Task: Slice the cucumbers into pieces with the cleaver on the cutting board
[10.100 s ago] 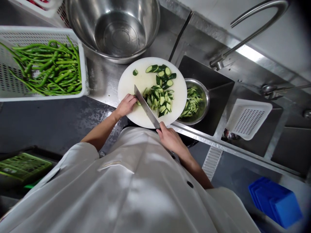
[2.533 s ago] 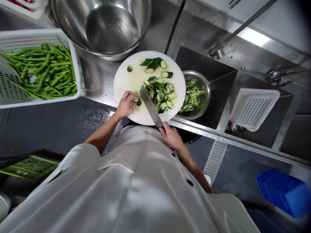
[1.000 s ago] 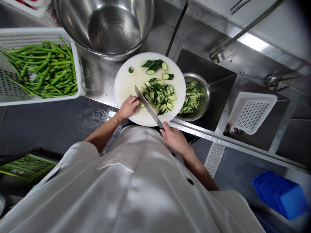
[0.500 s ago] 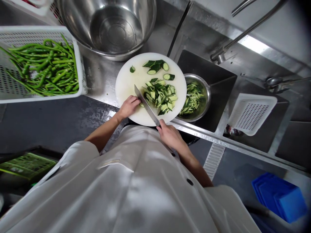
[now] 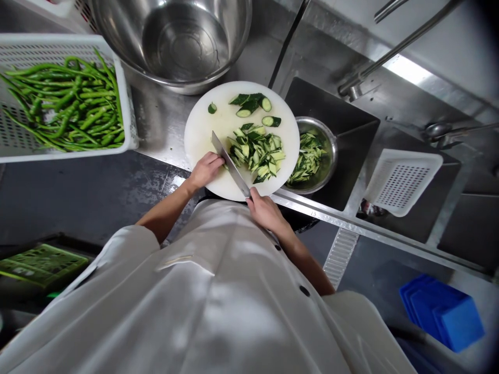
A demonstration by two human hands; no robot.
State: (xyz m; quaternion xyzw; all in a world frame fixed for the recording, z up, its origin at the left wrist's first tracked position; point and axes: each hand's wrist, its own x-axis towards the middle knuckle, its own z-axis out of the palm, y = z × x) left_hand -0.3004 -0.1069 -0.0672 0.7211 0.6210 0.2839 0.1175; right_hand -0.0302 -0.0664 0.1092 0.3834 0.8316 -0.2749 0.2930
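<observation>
My right hand (image 5: 265, 210) is closed round the handle of a kitchen knife (image 5: 231, 165), whose blade slants across the round white cutting board (image 5: 200, 124). Against the blade's left side, the curled fingers of my left hand (image 5: 206, 170) press on a piece of cucumber, mostly hidden under them. Right of the blade lies a heap of cut cucumber slivers (image 5: 259, 153). Farther back on the board are several thicker cucumber chunks (image 5: 251, 104) and a small cucumber end (image 5: 212, 108).
A metal bowl (image 5: 333, 162) of cucumber slivers stands in the sink (image 5: 353, 150) at the right. A large steel basin (image 5: 187, 52) sits behind the board. At left is a white basket (image 5: 130, 119) of green chili peppers (image 5: 74, 104). Another white basket (image 5: 405, 179) rests over the farther sink.
The knife and my right hand have shifted slightly left, with the blade still beside my left fingers. The whole view has moved a little.
</observation>
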